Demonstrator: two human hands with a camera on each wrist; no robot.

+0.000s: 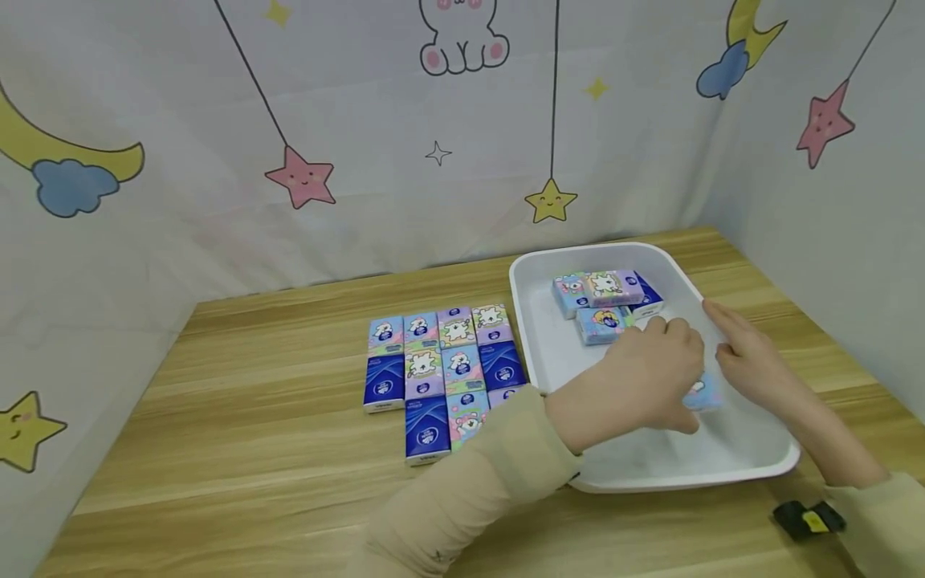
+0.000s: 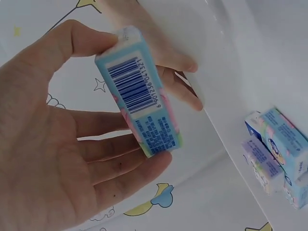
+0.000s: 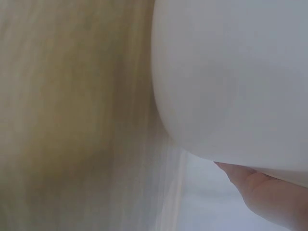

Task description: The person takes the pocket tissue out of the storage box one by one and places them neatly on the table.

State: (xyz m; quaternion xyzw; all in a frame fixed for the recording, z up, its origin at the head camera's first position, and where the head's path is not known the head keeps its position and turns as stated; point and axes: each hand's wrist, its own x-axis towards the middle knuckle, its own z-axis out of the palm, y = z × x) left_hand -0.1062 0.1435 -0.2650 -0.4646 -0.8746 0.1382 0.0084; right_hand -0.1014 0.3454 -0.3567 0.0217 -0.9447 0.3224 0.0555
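Note:
My left hand [image 1: 639,373] is over the right half of a white tray [image 1: 522,321]. Between thumb and fingertips it pinches a light blue tissue pack [image 2: 139,94], whose barcode side shows in the left wrist view. From the head view, the back of that hand hides much of what lies beneath. Along the tray's right side, my right hand [image 1: 755,365] grips the rim, thumb inside and fingers at the outer edge. Toward the tray's far end lie several tissue packs, including a purple one [image 1: 613,287] resting on others and a blue one [image 1: 603,325] in front.
Left of the tray, rows of blue, purple and navy tissue packs [image 1: 422,373] lie side by side on the wooden table [image 1: 275,417]. My left forearm covers the nearest ones. A printed curtain [image 1: 376,233] borders the table, and a black strap [image 1: 802,520] is by my right sleeve.

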